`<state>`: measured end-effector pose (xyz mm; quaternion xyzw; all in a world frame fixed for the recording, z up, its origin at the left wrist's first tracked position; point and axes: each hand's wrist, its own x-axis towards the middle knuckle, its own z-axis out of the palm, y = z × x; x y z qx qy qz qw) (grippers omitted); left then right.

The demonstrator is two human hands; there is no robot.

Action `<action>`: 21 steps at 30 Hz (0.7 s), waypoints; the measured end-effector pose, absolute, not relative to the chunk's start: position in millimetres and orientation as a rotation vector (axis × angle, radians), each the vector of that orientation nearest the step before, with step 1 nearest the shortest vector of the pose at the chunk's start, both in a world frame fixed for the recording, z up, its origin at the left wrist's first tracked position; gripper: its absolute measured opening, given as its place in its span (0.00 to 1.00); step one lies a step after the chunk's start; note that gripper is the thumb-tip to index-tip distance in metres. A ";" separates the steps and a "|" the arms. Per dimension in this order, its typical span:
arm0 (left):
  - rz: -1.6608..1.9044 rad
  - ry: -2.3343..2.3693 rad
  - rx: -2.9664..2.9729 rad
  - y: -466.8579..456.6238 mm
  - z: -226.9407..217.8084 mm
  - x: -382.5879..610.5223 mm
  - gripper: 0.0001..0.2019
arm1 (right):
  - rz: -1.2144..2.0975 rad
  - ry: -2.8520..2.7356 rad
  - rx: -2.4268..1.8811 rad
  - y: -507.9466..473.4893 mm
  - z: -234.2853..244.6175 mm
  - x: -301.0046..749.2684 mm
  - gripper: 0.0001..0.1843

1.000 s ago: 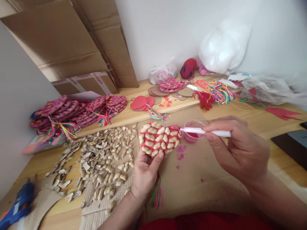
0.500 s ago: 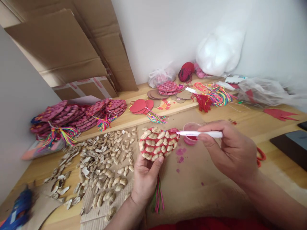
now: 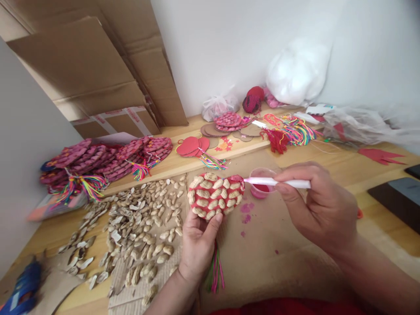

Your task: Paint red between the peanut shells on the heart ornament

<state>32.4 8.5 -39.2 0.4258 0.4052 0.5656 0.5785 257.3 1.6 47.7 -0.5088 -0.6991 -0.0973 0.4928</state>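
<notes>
My left hand (image 3: 198, 245) grips the lower edge of a round red disc covered with rows of peanut shells (image 3: 215, 195), tilted up toward me. Green and pink tassel strands (image 3: 215, 269) hang below it. In my right hand (image 3: 323, 205) is a slim white paint pen or brush (image 3: 278, 181), pinched between thumb and fingers. Its pink tip touches the shell at the disc's upper right edge, which is coloured pink; the other shells are plain tan. Behind the pen stands a clear cup of pink paint (image 3: 260, 192), partly hidden by it.
Loose peanut shells (image 3: 147, 227) cover corrugated cardboard at left, near a blue glue gun (image 3: 26, 284). Finished pink discs (image 3: 98, 159) with tassels, red discs (image 3: 190, 146) and colourful tassels (image 3: 298, 131) lie along the back. A dark device (image 3: 393, 197) rests at right.
The pen has shifted slightly to the right and turned a little in my right hand, its tip still at the disc's upper right edge. The left hand and disc have barely moved.
</notes>
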 end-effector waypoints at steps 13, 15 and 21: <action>1.314 0.953 1.036 5.9 -35.1 32.6 0.23 | -0.389 -1.787 -1.189 3.7 40.4 255.7 0.09; 1.318 0.956 1.015 7.1 -35.2 33.1 0.23 | -0.394 -1.766 -1.193 3.6 40.4 256.6 0.10; 1.340 0.935 0.979 8.6 -36.1 32.9 0.22 | -0.245 -1.677 -1.220 1.3 44.2 256.5 0.08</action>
